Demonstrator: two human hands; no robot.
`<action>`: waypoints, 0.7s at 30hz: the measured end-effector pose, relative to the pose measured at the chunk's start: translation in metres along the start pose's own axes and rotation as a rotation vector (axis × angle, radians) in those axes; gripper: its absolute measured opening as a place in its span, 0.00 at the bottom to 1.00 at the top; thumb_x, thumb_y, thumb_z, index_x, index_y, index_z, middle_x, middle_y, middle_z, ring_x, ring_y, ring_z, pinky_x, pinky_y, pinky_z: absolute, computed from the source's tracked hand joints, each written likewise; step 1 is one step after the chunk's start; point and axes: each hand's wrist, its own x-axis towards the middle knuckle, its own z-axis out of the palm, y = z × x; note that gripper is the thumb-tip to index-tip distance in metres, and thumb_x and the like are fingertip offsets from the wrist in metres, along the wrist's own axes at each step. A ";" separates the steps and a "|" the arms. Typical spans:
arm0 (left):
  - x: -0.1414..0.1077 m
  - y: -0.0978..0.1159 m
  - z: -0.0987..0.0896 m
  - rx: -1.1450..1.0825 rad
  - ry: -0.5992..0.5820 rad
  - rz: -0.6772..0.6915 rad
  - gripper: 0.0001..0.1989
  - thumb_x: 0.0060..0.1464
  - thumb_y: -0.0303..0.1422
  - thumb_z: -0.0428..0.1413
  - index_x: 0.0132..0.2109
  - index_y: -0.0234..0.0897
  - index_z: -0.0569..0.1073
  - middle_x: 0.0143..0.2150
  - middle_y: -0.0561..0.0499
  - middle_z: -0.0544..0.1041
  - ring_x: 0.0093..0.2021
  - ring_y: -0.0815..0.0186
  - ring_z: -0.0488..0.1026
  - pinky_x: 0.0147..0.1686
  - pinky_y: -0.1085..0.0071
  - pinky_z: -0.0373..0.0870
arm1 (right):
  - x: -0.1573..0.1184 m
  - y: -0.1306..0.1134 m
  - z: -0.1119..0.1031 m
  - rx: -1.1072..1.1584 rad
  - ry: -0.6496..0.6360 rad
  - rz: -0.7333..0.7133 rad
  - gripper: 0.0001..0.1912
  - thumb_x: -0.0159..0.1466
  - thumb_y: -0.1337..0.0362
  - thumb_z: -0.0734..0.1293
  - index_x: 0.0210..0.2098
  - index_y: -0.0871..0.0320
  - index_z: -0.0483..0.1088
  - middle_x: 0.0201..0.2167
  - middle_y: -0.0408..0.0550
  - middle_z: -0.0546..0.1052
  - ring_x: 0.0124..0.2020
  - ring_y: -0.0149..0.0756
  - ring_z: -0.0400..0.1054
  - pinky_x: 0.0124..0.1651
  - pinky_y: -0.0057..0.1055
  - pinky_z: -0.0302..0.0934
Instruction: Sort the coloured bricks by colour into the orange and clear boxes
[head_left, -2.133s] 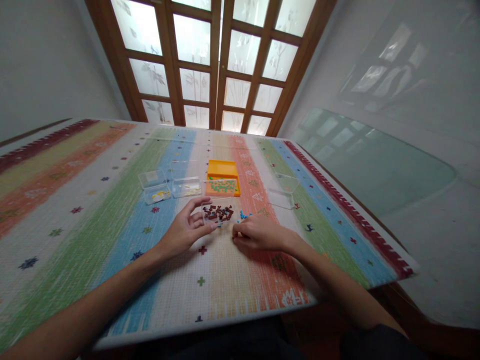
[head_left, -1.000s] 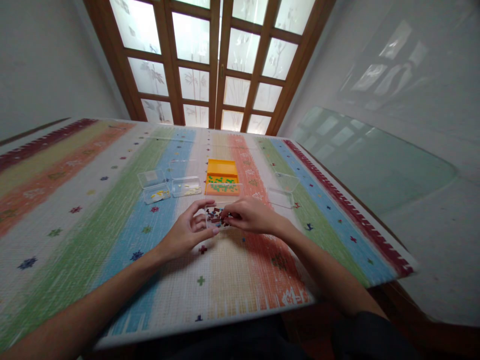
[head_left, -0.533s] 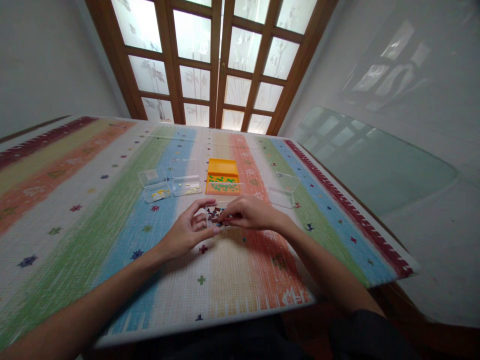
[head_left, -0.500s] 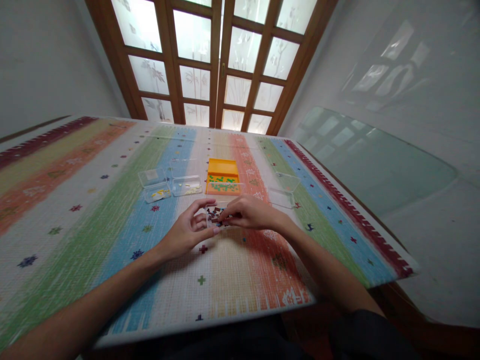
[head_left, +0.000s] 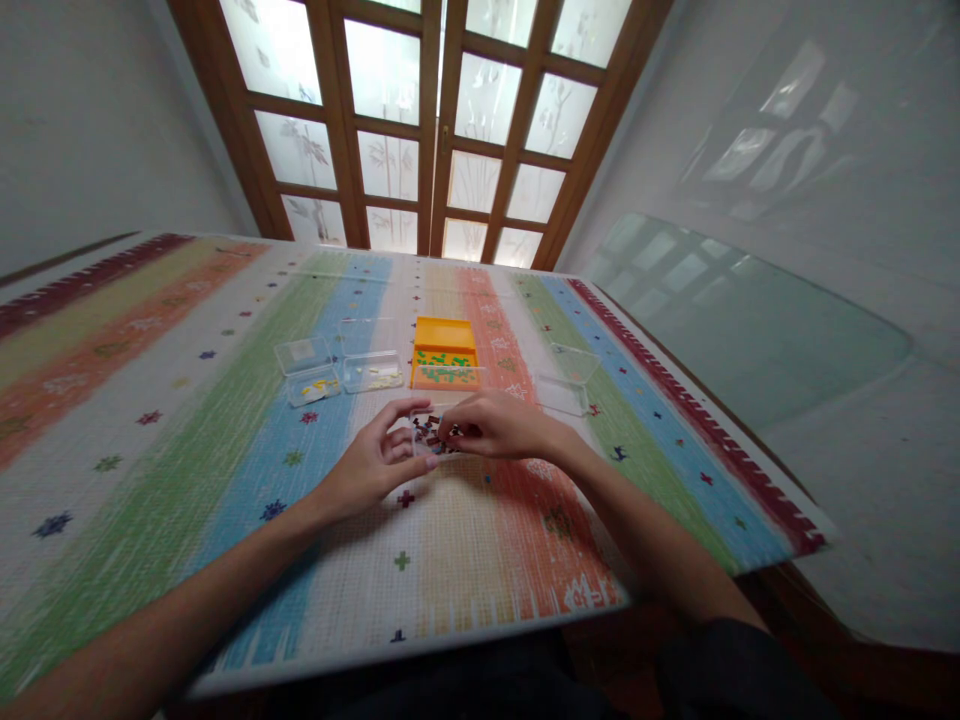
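A clear plastic box [head_left: 414, 436] with small brown, dark and bluish pieces [head_left: 430, 430] stands in front of me on the tablecloth. My left hand [head_left: 386, 450] grips its left end, with the thumb along the near side and the fingers at the far side. From the right, my right hand [head_left: 487, 425] reaches into the box, its fingertips pinched together among the pieces. Whatever lies between those fingertips is too small or hidden to make out. The right part of the box is covered by this hand.
Behind the hands sits an open orange box [head_left: 445, 333] with green pieces. Left of it are a clear box [head_left: 373, 372] with pale pieces and another clear box [head_left: 306, 385] with yellow pieces. An open clear box [head_left: 564, 396] stands at right on the striped tablecloth [head_left: 442, 560].
The fingers of my right hand have shifted slightly right within the box and curled more, showing more of the pieces. My left hand keeps its place on the box.
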 end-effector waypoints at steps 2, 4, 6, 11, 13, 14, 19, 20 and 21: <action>0.000 0.000 0.000 0.002 0.002 0.004 0.34 0.51 0.37 0.72 0.61 0.42 0.66 0.52 0.46 0.79 0.47 0.58 0.81 0.52 0.56 0.76 | 0.001 0.001 0.000 0.040 -0.016 -0.024 0.10 0.67 0.74 0.67 0.42 0.59 0.81 0.36 0.49 0.84 0.34 0.32 0.73 0.40 0.27 0.62; 0.000 0.000 0.001 -0.004 0.002 0.011 0.34 0.51 0.36 0.72 0.62 0.43 0.66 0.51 0.46 0.79 0.48 0.58 0.81 0.52 0.56 0.76 | 0.001 0.001 0.000 0.074 -0.042 -0.040 0.12 0.67 0.75 0.66 0.43 0.59 0.81 0.38 0.50 0.84 0.36 0.32 0.75 0.42 0.28 0.64; 0.000 0.000 0.001 -0.007 -0.001 0.011 0.34 0.52 0.36 0.71 0.62 0.43 0.66 0.51 0.46 0.79 0.48 0.58 0.81 0.52 0.56 0.76 | 0.002 0.002 0.000 0.092 -0.061 -0.040 0.12 0.67 0.75 0.66 0.42 0.59 0.82 0.37 0.49 0.85 0.35 0.32 0.75 0.42 0.28 0.64; 0.000 0.000 0.000 -0.014 0.001 0.014 0.33 0.52 0.35 0.71 0.61 0.43 0.67 0.54 0.45 0.78 0.49 0.57 0.81 0.54 0.55 0.75 | 0.005 0.003 -0.002 0.106 -0.058 -0.003 0.09 0.66 0.74 0.68 0.41 0.60 0.81 0.36 0.49 0.84 0.34 0.32 0.74 0.41 0.28 0.62; 0.000 0.000 0.000 -0.006 0.008 0.021 0.32 0.51 0.35 0.72 0.60 0.43 0.68 0.56 0.45 0.77 0.49 0.58 0.81 0.54 0.55 0.76 | 0.006 0.004 -0.004 0.115 -0.083 0.014 0.07 0.66 0.73 0.69 0.39 0.60 0.81 0.33 0.47 0.83 0.32 0.31 0.72 0.39 0.27 0.60; 0.000 0.000 0.000 0.000 0.010 0.022 0.32 0.51 0.35 0.72 0.60 0.43 0.68 0.57 0.45 0.76 0.49 0.58 0.81 0.54 0.55 0.76 | 0.007 0.005 -0.005 0.119 -0.100 0.024 0.06 0.65 0.72 0.69 0.38 0.60 0.80 0.31 0.46 0.81 0.30 0.30 0.70 0.37 0.26 0.59; 0.000 0.001 -0.001 0.007 0.006 0.006 0.33 0.52 0.36 0.71 0.62 0.43 0.67 0.56 0.45 0.76 0.49 0.58 0.80 0.54 0.55 0.76 | 0.014 0.006 -0.011 0.149 -0.164 0.070 0.04 0.62 0.73 0.70 0.32 0.60 0.77 0.22 0.38 0.72 0.26 0.27 0.64 0.33 0.25 0.55; 0.000 0.001 -0.001 0.007 0.007 0.009 0.33 0.52 0.36 0.71 0.61 0.43 0.67 0.57 0.45 0.76 0.49 0.58 0.80 0.54 0.55 0.77 | 0.015 0.006 -0.012 0.161 -0.168 0.066 0.04 0.61 0.73 0.70 0.31 0.60 0.77 0.22 0.37 0.71 0.26 0.27 0.64 0.33 0.25 0.55; 0.001 0.001 -0.001 0.008 0.009 0.014 0.33 0.52 0.36 0.71 0.61 0.44 0.68 0.58 0.45 0.76 0.49 0.58 0.80 0.54 0.55 0.77 | 0.015 0.006 -0.013 0.173 -0.166 0.058 0.04 0.62 0.72 0.70 0.32 0.60 0.77 0.22 0.37 0.72 0.26 0.27 0.64 0.33 0.25 0.55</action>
